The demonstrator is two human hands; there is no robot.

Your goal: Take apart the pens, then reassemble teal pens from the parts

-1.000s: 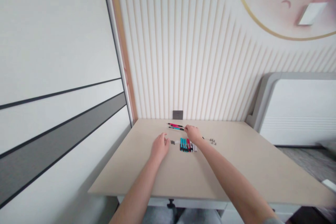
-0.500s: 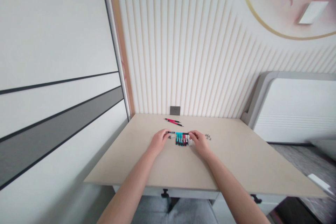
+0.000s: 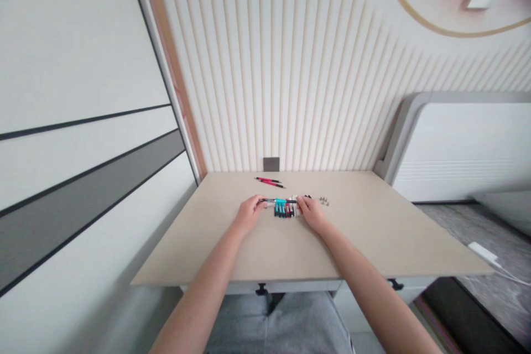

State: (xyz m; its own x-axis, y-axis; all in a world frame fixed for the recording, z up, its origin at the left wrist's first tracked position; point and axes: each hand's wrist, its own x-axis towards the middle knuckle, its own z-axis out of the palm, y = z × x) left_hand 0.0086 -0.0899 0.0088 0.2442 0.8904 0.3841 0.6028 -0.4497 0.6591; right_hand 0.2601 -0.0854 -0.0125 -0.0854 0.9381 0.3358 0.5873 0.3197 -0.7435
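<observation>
A teal-and-black pen (image 3: pixel 280 201) is held level between my two hands, above the tabletop. My left hand (image 3: pixel 248 213) pinches its left end, and my right hand (image 3: pixel 312 213) has closed fingers at its right end. Just below the pen lies a row of short pen barrel pieces (image 3: pixel 282 212), teal with black and red with black. Thin white pieces (image 3: pixel 296 208) lie beside my right fingers, partly covered. Small grey cone-like pieces (image 3: pixel 324 201) sit to the right of that hand. Two red-and-black pens (image 3: pixel 270 182) lie farther back.
The beige desk (image 3: pixel 182 249) stands against a ribbed white wall with a dark socket plate (image 3: pixel 271 164). A white cabinet (image 3: pixel 83 193) rises on the left. To the right are a grey-white headboard (image 3: pixel 456 149) and drawers with black handles (image 3: pixel 396 285).
The camera has tilted down slightly, so the desk appears higher in view. Both hands keep hold of the pen; black pieces now show behind my right hand.
</observation>
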